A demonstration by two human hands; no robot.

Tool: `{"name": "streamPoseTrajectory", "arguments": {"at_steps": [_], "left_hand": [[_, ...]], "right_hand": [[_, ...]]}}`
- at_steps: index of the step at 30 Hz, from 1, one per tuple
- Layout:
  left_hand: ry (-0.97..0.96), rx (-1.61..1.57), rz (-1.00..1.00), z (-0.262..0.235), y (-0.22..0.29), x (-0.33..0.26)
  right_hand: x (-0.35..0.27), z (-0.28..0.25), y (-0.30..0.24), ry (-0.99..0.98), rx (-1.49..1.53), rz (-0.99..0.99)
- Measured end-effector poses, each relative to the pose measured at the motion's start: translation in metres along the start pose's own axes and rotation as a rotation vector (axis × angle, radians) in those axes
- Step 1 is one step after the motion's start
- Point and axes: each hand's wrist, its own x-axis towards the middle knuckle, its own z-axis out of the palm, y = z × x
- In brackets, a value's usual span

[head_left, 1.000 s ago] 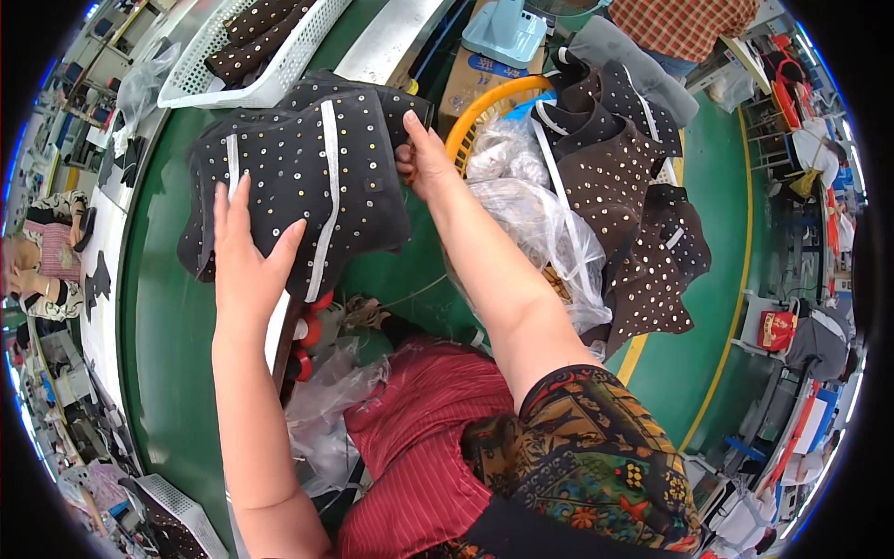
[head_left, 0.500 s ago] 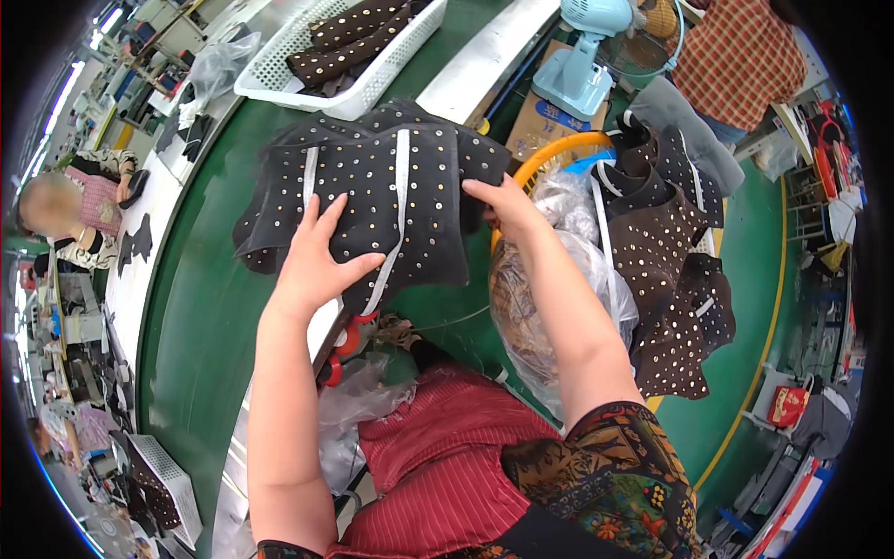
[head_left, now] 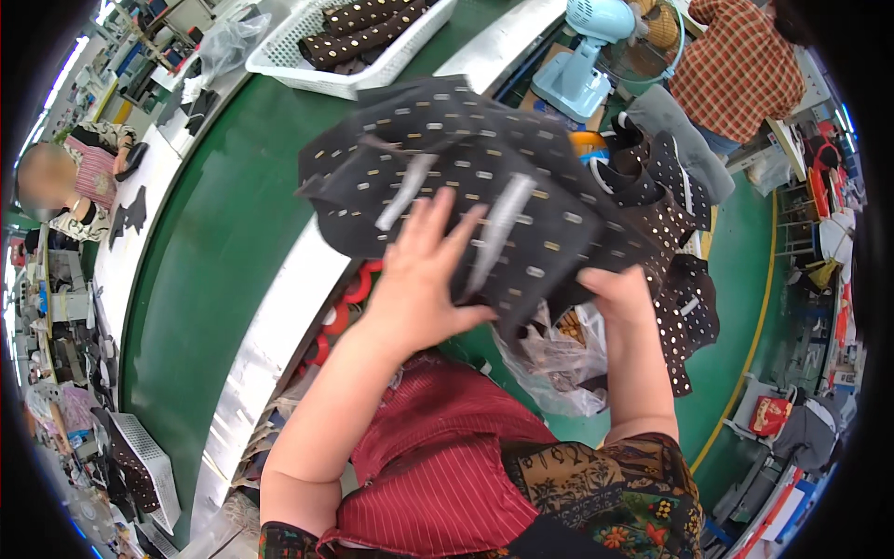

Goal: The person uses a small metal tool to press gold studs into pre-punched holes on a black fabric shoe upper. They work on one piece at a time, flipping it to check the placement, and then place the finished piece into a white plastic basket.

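Observation:
A stack of black studded fabric pieces (head_left: 549,210) with pale strips on top is lifted in front of me, blurred by motion. My left hand (head_left: 419,275) lies on its near left part, fingers spread over the top piece and the thumb apart. At the near right edge my right hand (head_left: 622,296) grips the stack, thumb on top and the other fingers hidden beneath. Below the stack hangs a clear plastic bag (head_left: 568,373), partly covered. More dotted dark pieces (head_left: 684,303) drape at the right, close beyond my right hand.
A white basket (head_left: 349,86) with rolled dotted pieces stands on the green belt (head_left: 186,307), bordered by a metal edge (head_left: 270,345). A blue fan (head_left: 568,79) stands at the far right near a person in a checked shirt (head_left: 736,70). Another person (head_left: 93,172) sits at left.
The fabric stack has come off the green belt and moved right and nearer, tilting. Both hands moved with it, the right hand toward me. The stack now covers most of the orange rim.

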Motion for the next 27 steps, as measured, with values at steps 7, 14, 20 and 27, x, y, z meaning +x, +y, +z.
{"name": "streamPoseTrajectory", "arguments": {"at_steps": [7, 14, 20, 27], "left_hand": [[-0.503, 0.221, 0.162, 0.125, 0.034, -0.003], [-0.742, 0.200, 0.125, 0.138, 0.030, -0.014], [-0.695, 0.206, 0.127, 0.135, 0.034, -0.023], [-0.391, 0.002, 0.094, 0.110, 0.007, -0.066]], "right_hand": [[-0.123, -0.126, 0.079, 0.837, 0.081, 0.547], [-0.122, -0.117, 0.094, 0.964, 0.068, 0.559], [-0.139, -0.101, 0.084, 1.040, -0.265, 0.491], [-0.158, -0.099, 0.085, 0.979, -0.478, 0.142]]}}
